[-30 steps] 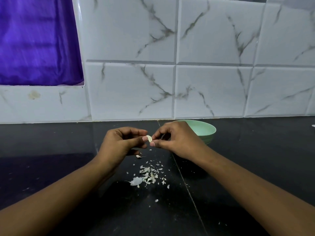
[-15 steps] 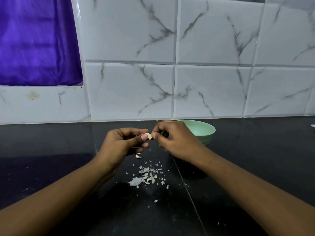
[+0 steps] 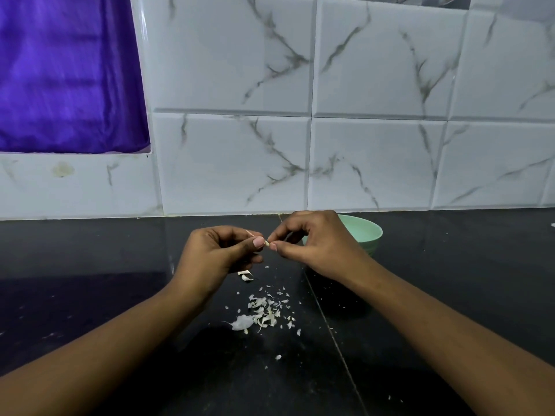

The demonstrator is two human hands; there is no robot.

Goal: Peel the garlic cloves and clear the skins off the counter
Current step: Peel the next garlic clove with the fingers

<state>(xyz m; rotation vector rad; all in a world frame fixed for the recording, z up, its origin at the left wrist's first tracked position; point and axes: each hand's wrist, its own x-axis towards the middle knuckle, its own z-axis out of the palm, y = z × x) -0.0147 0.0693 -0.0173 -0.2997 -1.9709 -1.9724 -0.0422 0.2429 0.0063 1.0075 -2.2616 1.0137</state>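
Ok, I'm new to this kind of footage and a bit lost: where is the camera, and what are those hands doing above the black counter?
No machine here: these are a person's two bare hands, filmed by one wide-angle camera worn on the head, looking forward and down, so both forearms enter from the bottom edge. Every picture comes from that one camera. The left hand and the right hand meet above the black counter, and their fingers pinch a small garlic clove between them. Below, pale garlic skins lie scattered on the counter. Behind the right hand stands a light green bowl; what it holds is hidden. At the back is a marbled tile wall.
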